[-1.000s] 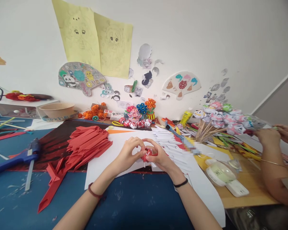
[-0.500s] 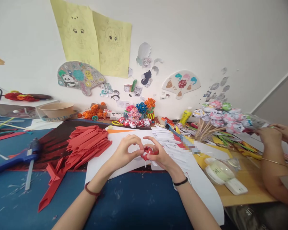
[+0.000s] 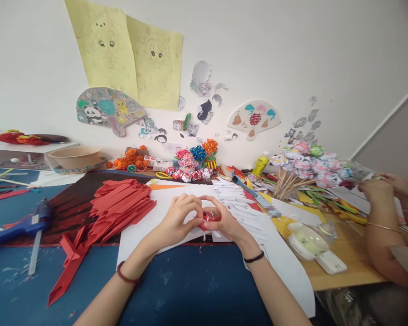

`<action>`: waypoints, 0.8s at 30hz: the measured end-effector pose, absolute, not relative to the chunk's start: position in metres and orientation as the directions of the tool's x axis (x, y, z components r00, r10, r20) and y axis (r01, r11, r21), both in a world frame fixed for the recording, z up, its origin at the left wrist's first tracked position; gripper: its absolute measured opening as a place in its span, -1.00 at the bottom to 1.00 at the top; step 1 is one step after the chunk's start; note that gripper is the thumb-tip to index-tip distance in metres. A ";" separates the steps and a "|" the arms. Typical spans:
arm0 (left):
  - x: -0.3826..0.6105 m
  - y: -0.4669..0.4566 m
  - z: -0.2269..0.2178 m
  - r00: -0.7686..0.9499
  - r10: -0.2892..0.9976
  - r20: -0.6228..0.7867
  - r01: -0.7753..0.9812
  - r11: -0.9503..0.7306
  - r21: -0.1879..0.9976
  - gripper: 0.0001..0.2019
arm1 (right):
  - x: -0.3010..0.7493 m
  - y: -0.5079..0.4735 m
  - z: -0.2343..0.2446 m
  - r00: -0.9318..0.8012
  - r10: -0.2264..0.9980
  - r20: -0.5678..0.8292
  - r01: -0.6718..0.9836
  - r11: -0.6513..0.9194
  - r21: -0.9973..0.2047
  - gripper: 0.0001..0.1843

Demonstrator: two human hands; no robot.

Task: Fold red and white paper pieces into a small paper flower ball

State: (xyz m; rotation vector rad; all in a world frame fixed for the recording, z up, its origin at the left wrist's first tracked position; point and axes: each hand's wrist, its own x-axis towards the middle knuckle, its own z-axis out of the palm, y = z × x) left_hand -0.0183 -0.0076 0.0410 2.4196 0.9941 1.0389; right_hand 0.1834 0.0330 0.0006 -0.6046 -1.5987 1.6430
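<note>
- The red-and-white piece (image 3: 209,217) is held up between both hands, above the edge of the white sheet (image 3: 134,231).
- Left hand (image 3: 179,218): thumb and forefinger nearly closed, seemingly pinching the piece's left edge; the other fingers curl loosely.
- Right hand (image 3: 227,221): thumb across the front, forefinger arched behind, gripping the piece from the right.
- Too hard a pinch could crease or flatten the small folds.
- Should the right thumb ease off while the left pulls, layers might slip apart; fingertips cover much of the piece, so a bad fit could go unseen.
- If dropped, it could land among the white strips (image 3: 240,206) and knock them askew.
- A wide leftward sweep might scatter the red strips (image 3: 122,206) or catch the glue gun (image 3: 27,224) on the surface (image 3: 180,285).
</note>
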 end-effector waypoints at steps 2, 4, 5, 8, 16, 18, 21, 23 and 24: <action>-0.018 -0.008 0.040 0.495 0.708 0.504 0.473 -0.706 0.527 -0.89 | 0.183 0.034 -0.001 -0.606 0.780 0.156 -0.182 0.055 -0.982 -0.19; -0.017 -0.008 0.037 0.497 0.707 0.503 0.473 -0.707 0.527 -0.90 | 0.182 0.034 -0.002 -0.605 0.782 0.150 -0.173 0.055 -0.983 -0.20; -0.017 -0.008 0.036 0.496 0.708 0.503 0.473 -0.706 0.528 -0.90 | 0.182 0.034 -0.002 -0.606 0.782 0.150 -0.169 0.057 -0.984 -0.21; -0.015 -0.006 0.033 0.487 0.715 0.502 0.466 -0.698 0.544 -0.89 | 0.182 0.035 -0.004 -0.612 0.775 0.154 -0.163 0.067 -0.984 -0.21; -0.012 0.001 0.033 0.336 0.745 0.576 0.270 -0.663 0.699 -0.90 | 0.181 0.035 0.001 -0.608 0.776 0.170 -0.241 0.023 -0.970 -0.22; -0.013 0.000 0.035 0.355 0.742 0.568 0.252 -0.661 0.707 -0.85 | 0.182 0.033 0.005 -0.602 0.781 0.168 -0.252 0.015 -0.968 -0.21; -0.014 -0.001 0.035 0.421 0.726 0.544 0.248 -0.669 0.701 -0.68 | 0.183 0.029 0.010 -0.573 0.798 0.185 -0.294 0.011 -0.956 -0.19; -0.013 -0.002 0.034 0.446 0.714 0.539 0.241 -0.676 0.697 -0.63 | 0.184 0.028 0.013 -0.558 0.805 0.200 -0.325 0.010 -0.946 -0.17; -0.012 -0.001 0.032 0.452 0.712 0.537 0.240 -0.677 0.696 -0.61 | 0.184 0.027 0.013 -0.555 0.806 0.206 -0.335 0.010 -0.942 -0.16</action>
